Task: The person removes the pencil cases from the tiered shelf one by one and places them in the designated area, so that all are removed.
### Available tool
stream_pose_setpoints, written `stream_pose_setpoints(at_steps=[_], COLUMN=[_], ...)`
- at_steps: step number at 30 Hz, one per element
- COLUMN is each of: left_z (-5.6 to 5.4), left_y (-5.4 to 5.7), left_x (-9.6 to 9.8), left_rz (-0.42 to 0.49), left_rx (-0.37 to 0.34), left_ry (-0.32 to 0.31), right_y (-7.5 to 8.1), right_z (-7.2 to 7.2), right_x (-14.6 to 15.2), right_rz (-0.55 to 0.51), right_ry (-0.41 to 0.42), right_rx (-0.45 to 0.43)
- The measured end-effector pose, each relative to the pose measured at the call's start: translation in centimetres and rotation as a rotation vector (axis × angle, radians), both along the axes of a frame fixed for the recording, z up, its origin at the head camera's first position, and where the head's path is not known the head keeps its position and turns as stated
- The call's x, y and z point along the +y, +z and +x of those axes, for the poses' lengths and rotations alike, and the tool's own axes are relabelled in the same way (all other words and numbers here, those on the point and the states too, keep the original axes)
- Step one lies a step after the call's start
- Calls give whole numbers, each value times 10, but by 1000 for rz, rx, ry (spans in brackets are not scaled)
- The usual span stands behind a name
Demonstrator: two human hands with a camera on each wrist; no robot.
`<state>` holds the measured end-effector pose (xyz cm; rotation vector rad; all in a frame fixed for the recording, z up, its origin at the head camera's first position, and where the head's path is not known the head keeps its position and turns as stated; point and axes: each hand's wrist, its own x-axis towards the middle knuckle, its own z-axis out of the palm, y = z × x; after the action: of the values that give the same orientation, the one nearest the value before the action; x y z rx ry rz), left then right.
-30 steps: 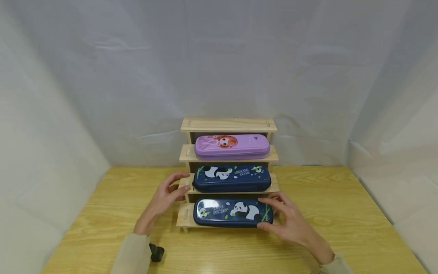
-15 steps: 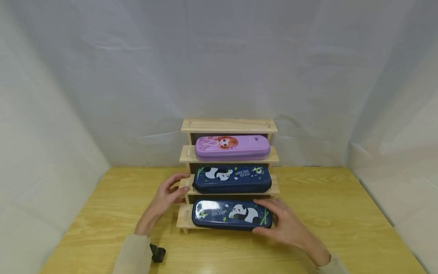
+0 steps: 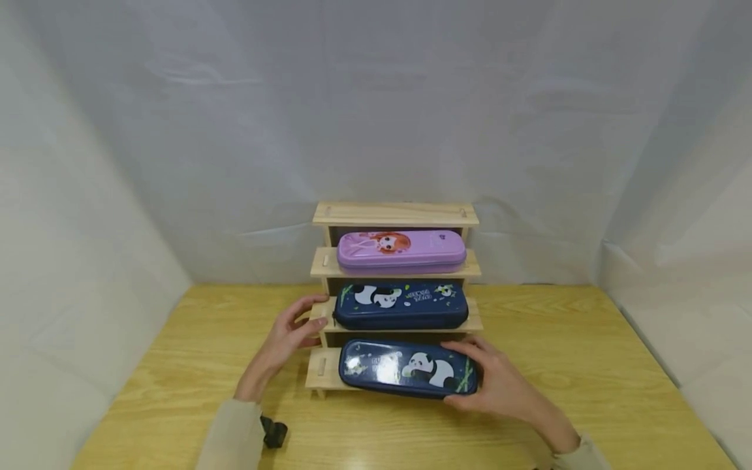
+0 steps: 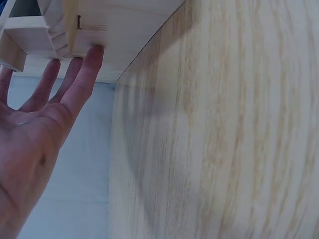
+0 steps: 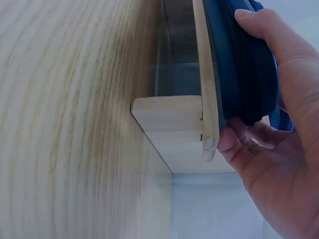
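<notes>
In the head view, my right hand (image 3: pixel 499 385) grips the right end of the lowest navy panda pencil case (image 3: pixel 388 369), thumb at its front and fingers behind. The right wrist view shows the thumb against the zipped side of this pencil case (image 5: pixel 244 64), which lies on the lowest shelf board. The case sits slightly askew, right end nearer the front. My left hand (image 3: pixel 284 333) touches the left side of the wooden stepped rack (image 3: pixel 322 375). In the left wrist view, the left hand's (image 4: pixel 45 119) fingers extend to the rack's side panel (image 4: pixel 124 25).
A second navy panda pencil case (image 3: pixel 402 307) lies one step higher, and a purple pencil case (image 3: pixel 402 251) with a girl's picture above that. The rack's top board (image 3: pixel 396 214) bears nothing. White sheeting (image 3: pixel 376 117) encloses the wooden table (image 3: pixel 235 339).
The lowest pencil case shifted slightly left, then back right, and its right end now angles toward the front. My right hand moved with it. The left hand stayed at the rack.
</notes>
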<state>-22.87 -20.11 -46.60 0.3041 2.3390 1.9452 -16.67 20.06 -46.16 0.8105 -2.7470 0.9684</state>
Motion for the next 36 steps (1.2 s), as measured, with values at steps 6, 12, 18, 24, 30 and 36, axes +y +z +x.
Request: stream_pose_setpoints(at_steps=[6, 12, 18, 24, 30, 36], left_z=[1, 1, 1, 0, 1, 0], left_y=[0, 1, 0, 0, 0, -1], left_x=[1, 1, 0, 1, -1, 0], left_rz=[-5, -1, 3, 10, 7, 2], left_rx=[-9, -13, -17, -19, -15, -14], left_ry=[8, 7, -1, -1, 3, 1], right_y=[3, 4, 2, 3, 3, 4], right_z=[1, 3, 6, 12, 18, 27], right_x=[9, 25, 44, 64, 83, 99], right_rz=[-22, -44, -82, -107, -125, -129], right_ry=[-4, 2, -9, -56, -99, -147], right_rx=[19, 31, 0, -31, -68, -90])
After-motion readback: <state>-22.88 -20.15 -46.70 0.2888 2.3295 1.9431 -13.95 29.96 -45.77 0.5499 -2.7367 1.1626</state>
